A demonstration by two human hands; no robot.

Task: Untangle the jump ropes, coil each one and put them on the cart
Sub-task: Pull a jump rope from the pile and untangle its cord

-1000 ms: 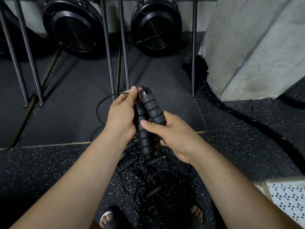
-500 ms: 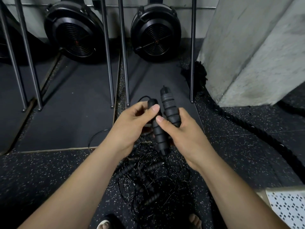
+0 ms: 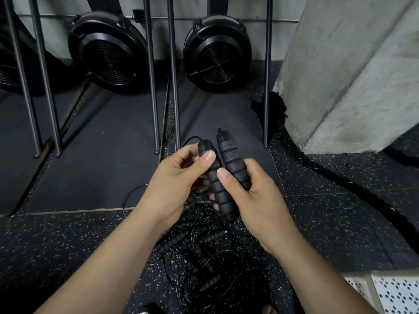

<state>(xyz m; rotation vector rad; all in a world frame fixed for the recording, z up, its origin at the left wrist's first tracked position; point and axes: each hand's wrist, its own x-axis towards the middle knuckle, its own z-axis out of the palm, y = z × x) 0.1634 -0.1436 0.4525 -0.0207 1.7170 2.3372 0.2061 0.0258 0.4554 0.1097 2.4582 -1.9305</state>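
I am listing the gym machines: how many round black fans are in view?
3: the middle fan, the right fan, and the left fan, cut by the frame edge. More may be hidden.

Gym floor, wall side.
Two black fan housings (image 3: 108, 49) stand by the wall (image 3: 258, 35) behind metal poles (image 3: 151, 87); a thick rope (image 3: 335, 174) curls past the concrete pillar (image 3: 351, 75) on speckled floor (image 3: 56, 245).

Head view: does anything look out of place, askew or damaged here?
Yes. Below the left hand and right hand, which grip two handles, jump ropes lie in a knotted heap on the floor, cords crossing. The thick rope's end by the concrete pillar looks frayed.
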